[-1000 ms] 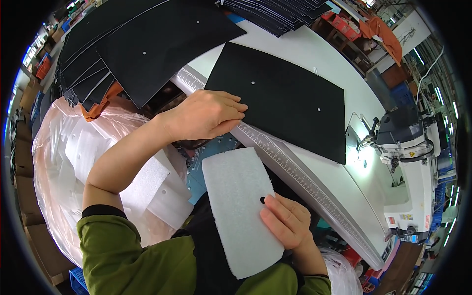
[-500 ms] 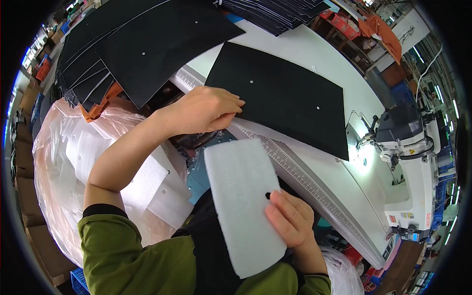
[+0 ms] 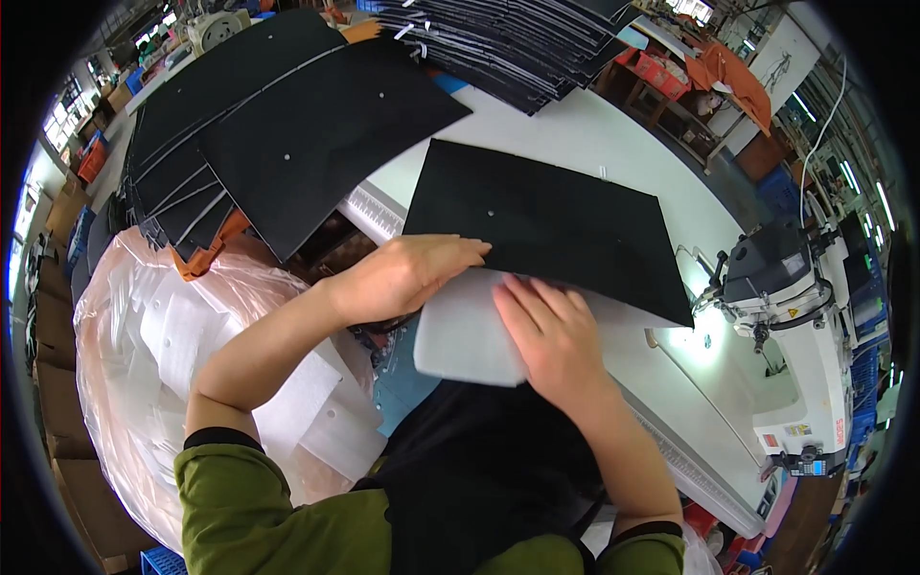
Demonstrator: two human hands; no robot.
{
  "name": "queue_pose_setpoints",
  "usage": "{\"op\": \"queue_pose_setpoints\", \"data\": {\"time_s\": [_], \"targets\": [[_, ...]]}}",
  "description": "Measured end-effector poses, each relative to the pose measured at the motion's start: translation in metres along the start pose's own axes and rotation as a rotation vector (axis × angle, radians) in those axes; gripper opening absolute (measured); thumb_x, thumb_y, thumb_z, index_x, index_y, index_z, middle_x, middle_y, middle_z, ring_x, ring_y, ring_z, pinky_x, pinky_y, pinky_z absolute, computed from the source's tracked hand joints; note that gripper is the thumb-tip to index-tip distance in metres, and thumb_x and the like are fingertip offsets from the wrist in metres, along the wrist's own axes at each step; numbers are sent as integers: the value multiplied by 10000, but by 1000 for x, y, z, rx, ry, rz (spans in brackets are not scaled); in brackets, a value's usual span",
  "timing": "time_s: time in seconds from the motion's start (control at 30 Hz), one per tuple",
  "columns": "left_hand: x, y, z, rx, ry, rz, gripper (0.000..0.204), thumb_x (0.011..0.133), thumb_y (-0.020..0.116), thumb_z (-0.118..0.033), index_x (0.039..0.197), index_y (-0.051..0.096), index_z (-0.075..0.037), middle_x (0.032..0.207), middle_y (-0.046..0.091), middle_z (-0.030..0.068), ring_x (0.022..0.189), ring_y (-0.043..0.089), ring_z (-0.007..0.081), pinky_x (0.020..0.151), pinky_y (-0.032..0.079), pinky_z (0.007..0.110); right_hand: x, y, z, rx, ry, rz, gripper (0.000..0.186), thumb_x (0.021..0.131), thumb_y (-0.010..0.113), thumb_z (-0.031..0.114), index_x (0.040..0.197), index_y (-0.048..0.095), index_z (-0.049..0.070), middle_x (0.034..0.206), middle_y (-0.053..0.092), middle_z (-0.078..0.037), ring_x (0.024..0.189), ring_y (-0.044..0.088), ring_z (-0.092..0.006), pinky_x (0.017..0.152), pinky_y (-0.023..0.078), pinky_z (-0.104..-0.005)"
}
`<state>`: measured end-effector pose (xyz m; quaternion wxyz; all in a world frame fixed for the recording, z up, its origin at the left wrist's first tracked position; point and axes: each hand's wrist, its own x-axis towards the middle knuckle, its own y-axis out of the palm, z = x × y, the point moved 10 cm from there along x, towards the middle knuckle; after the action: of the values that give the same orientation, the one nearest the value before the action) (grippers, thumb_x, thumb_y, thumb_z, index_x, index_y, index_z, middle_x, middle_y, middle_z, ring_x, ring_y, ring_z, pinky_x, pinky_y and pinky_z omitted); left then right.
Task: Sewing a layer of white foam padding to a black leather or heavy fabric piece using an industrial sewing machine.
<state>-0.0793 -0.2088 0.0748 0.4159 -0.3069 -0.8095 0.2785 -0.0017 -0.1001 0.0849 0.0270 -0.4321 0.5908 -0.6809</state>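
A black rectangular panel [image 3: 556, 216] with small round holes lies on the white table, its near edge lifted. My left hand [image 3: 407, 273] is closed, pinching that near edge towards its left end. A white foam sheet [image 3: 460, 340] goes in under the lifted edge, its far part hidden by the panel. My right hand [image 3: 556, 340] holds the foam by its right side, fingers extended over the top and pointing at the opening. The thumb of this hand is out of sight.
A white sewing machine [image 3: 800, 326] with its lamp lit stands at the right. Black panels [image 3: 316, 134] overlap at the left, and a tall black stack [image 3: 508, 48] rises behind. Beside my left arm, a pinkish plastic bag [image 3: 125, 335] holds white foam sheets. A ruler [image 3: 374, 211] runs along the table edge.
My right hand has carried the foam sheet forward, up to the black panel and partly beneath it. The panel's near edge is raised in my left hand.
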Motion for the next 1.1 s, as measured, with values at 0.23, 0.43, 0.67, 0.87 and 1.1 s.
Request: {"op": "queue_pose_setpoints", "data": {"time_s": [0.23,0.43,0.67,0.87,1.1], "targets": [[1,-6,-1,-29,13,1,287,959,597,9,1242,629,51,1346,655,188,1126,693,342,961,566,399,24,76,-31,-643,-68,56,289,877,594,145,1136,695,69,1122,701,-184,955,670,-342,928,537,-475],[-7,-16,6,-64,-30,-74,304,949,618,-19,1243,611,60,1332,658,196,1119,683,359,972,549,434,45,100,-66,-396,206,188,298,945,543,205,1139,734,85,1110,726,-147,952,679,-302,950,529,-441],[-107,16,-22,208,-230,390,328,914,750,-218,1173,644,-47,1147,678,129,1148,659,277,950,539,362,33,90,-95,-115,230,-32,282,947,600,161,1130,734,-6,1101,740,-147,917,708,-307,880,564,-395],[-231,86,-22,337,-179,572,615,792,813,-461,1288,627,-150,1223,649,82,1224,546,315,1197,285,564,25,96,-87,-239,286,231,280,973,570,176,1108,728,-13,1045,740,-160,875,708,-303,839,566,-393],[-287,72,3,617,-351,880,595,738,845,-435,1222,661,-143,1201,640,79,1305,493,323,1248,151,621,15,77,-81,-105,416,270,338,1010,516,234,1145,713,-5,1063,744,-170,885,706,-322,849,561,-400]]}}
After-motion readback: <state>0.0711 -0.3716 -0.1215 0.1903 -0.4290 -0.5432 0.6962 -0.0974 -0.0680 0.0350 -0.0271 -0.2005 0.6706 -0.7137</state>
